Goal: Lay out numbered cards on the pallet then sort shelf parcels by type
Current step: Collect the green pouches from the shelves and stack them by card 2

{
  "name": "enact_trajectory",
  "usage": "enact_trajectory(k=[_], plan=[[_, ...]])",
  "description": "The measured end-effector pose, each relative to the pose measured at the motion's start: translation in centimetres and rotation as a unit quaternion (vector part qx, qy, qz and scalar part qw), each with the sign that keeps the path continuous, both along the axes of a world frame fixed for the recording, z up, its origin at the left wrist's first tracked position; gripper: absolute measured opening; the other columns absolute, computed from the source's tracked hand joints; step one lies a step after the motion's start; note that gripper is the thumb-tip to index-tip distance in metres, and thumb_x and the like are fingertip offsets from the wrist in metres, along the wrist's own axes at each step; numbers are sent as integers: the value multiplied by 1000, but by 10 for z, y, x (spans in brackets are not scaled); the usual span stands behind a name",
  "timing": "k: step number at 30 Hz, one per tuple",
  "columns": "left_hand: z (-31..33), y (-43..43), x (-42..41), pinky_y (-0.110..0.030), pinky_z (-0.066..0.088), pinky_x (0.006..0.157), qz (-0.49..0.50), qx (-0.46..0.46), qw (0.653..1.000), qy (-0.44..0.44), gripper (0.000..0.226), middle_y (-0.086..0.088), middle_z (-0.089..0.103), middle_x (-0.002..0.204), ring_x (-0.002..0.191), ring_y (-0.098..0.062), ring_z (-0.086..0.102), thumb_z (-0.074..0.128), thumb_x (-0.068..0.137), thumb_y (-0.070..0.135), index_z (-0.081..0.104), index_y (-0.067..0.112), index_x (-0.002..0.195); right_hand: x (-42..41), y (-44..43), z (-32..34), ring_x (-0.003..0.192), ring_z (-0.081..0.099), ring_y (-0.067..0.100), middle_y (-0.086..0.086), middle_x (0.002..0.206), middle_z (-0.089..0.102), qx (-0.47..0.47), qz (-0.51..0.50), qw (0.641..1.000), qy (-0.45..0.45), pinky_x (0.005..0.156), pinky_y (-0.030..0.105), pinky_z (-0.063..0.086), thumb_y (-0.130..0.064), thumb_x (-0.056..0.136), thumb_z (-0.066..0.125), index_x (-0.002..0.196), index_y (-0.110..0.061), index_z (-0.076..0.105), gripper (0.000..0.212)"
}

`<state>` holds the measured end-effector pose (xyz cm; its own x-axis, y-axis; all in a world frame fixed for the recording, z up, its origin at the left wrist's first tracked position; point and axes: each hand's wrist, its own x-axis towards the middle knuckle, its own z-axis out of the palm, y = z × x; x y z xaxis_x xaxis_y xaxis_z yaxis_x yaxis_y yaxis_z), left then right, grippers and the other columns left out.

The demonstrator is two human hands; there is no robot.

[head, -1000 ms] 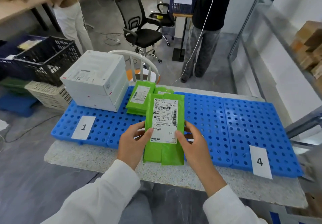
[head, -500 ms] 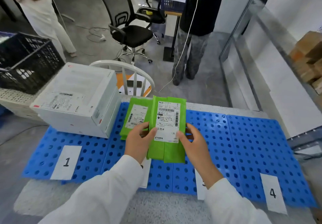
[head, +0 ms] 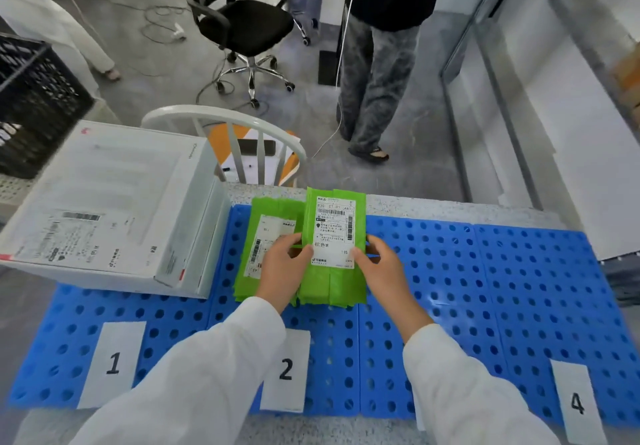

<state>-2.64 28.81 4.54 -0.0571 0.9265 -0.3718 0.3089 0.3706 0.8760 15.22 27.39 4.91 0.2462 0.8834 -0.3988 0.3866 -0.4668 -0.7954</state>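
both grips are on one green parcel (head: pixel 334 236). left grip (head: pixel 282 268) pinches its left edge and right grip (head: pixel 379 266) pinches its right edge, thumbs on the label face. the parcel sits between the two grips, label up, long axis running straight away from the person.

a green parcel stack (head: pixel 265 236) lies just left of it, partly under the left grip, on the same axis. the held parcel's near edge overlaps more green edges, so i can't tell if it rests on them or hangs above.

card 2 (head: pixel 285 370) is on the near side of the left grip, beside that sleeve, so this is lane 2 of the blue pallet (head: pixel 485 288). white box (head: pixel 110 209) is well left of the left grip, beyond card 1 (head: pixel 112 363). card 4 (head: pixel 576 403) is far right of the right grip. no card 3 in view.

my read: the next move is a short drop or slide left onto the green stack. no turn needed, left grip is nearer.
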Motion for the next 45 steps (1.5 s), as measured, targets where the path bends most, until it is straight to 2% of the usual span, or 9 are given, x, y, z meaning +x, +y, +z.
enact_trajectory(k=[4,9,15,24,30,33,35,37,45], plan=[[-14,8,-2,-35,49,96,-31,1,997,66,37,1,61,116,104,-16,58,60,92,23,58,13,128,-4,9,-14,101,55,10,-6,117,57,-10,-2,1000,14,80,26,47,-28,95,58,131,-22,54,37],[-31,8,5,-25,42,84,-74,17,989,129,28,-3,53,107,94,-18,52,56,95,25,60,10,118,-6,14,-27,99,53,11,-8,116,54,-20,-9,1000,-1,74,23,44,-26,97,54,131,-23,52,34],[-35,8,11,-33,50,94,-60,13,990,127,34,-2,48,112,97,-18,55,60,93,19,57,7,125,-9,9,-46,109,55,14,0,127,56,-50,0,998,-22,90,35,50,-31,96,54,130,-23,53,35],[-32,8,11,-26,48,84,-45,23,990,129,29,-2,48,110,90,-16,54,62,90,8,55,10,118,-10,10,-43,116,51,18,2,133,50,-67,58,994,-56,98,38,46,-35,96,54,137,-21,47,44],[-18,15,-1,-28,50,78,-115,54,975,181,31,-3,50,113,87,-17,56,60,92,15,54,10,122,-2,-9,-20,139,32,22,6,150,32,-58,72,990,-110,114,44,31,-47,98,43,151,-15,23,66],[4,12,5,-34,50,85,-168,109,956,214,33,-5,50,121,96,-20,56,53,96,19,52,8,127,1,-25,0,133,38,21,6,142,40,-36,94,986,-133,110,37,34,-45,99,41,143,-11,37,55],[21,5,14,-37,49,87,-218,158,932,243,32,-4,51,123,106,-22,55,48,98,25,52,9,126,6,-37,15,128,40,22,5,131,48,-11,126,970,-209,107,35,34,-43,100,41,126,-10,52,43],[41,-4,25,-35,47,88,-263,200,902,277,33,-2,51,126,113,-21,53,45,99,28,52,11,126,16,-50,32,125,40,21,4,125,51,19,143,949,-281,106,35,31,-43,99,42,117,-12,56,38],[123,-56,84,-30,40,95,-401,305,795,338,38,-2,52,128,119,-18,48,46,98,32,51,11,129,72,-134,114,128,41,23,6,140,42,69,113,930,-344,105,37,37,-44,100,41,139,-9,40,53]])
